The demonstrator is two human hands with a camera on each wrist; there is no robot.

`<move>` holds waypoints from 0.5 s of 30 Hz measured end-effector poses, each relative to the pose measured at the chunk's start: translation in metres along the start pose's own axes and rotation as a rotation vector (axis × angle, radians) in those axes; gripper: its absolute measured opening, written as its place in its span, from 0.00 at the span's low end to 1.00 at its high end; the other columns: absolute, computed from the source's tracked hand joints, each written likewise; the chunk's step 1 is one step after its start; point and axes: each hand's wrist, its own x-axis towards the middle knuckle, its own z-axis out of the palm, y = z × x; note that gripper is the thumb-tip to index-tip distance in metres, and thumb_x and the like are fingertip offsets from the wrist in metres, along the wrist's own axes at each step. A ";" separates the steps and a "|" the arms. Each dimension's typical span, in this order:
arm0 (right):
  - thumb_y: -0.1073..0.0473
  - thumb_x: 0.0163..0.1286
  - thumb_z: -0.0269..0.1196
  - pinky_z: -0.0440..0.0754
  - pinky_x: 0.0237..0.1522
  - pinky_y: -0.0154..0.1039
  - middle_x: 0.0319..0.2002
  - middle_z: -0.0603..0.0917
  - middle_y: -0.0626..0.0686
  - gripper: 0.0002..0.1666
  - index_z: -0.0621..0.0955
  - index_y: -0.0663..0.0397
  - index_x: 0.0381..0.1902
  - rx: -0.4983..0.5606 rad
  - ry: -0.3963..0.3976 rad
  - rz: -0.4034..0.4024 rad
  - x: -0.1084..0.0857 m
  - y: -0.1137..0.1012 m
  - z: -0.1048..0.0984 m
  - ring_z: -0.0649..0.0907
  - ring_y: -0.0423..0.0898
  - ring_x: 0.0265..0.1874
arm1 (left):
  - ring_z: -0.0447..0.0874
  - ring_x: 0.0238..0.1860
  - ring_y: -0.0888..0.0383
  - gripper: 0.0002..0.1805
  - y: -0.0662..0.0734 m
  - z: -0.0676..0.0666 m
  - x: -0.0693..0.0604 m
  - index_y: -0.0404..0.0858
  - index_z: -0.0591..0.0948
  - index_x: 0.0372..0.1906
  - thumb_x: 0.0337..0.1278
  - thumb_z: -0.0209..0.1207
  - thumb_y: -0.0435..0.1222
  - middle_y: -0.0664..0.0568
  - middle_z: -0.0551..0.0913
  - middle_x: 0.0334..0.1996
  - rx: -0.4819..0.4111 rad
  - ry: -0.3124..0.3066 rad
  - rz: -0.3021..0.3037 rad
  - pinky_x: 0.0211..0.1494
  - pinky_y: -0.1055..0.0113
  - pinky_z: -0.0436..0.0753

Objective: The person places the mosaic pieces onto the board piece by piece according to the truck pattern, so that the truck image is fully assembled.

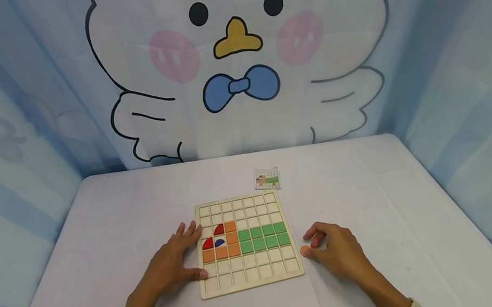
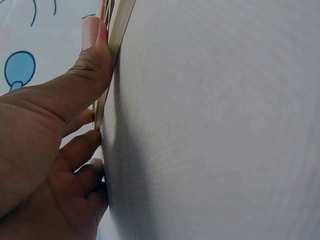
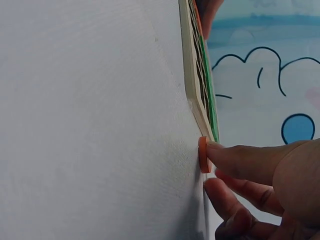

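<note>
A square wooden grid board lies on the table with coloured pieces in its cells. My left hand rests at the board's left edge, thumb and fingers spread along it. In the left wrist view the thumb touches the board's rim. My right hand is just off the board's right edge. Its thumb presses a small orange piece with a rounded edge, flat on the table. The other fingers are bent, apart from that piece.
Orange squares, green squares and red rounded pieces fill some cells, beside one blue and white piece. A small picture card lies behind the board. White cloth covers the table; printed curtains surround it.
</note>
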 end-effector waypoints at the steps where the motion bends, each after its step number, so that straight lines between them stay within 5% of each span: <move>1: 0.53 0.60 0.81 0.70 0.26 0.37 0.31 0.84 0.43 0.13 0.89 0.42 0.42 -0.004 -0.003 0.001 0.000 0.001 0.000 0.75 0.43 0.24 | 0.49 0.86 0.35 0.61 0.000 0.000 0.000 0.45 0.63 0.84 0.43 0.82 0.53 0.44 0.58 0.85 -0.001 -0.001 0.000 0.80 0.28 0.61; 15: 0.53 0.62 0.80 0.72 0.36 0.37 0.27 0.82 0.39 0.09 0.87 0.38 0.32 -0.067 -0.033 -0.081 -0.004 0.000 0.002 0.77 0.38 0.30 | 0.50 0.86 0.35 0.61 0.001 0.000 0.000 0.44 0.64 0.83 0.43 0.82 0.53 0.44 0.59 0.85 0.006 0.001 -0.003 0.80 0.28 0.62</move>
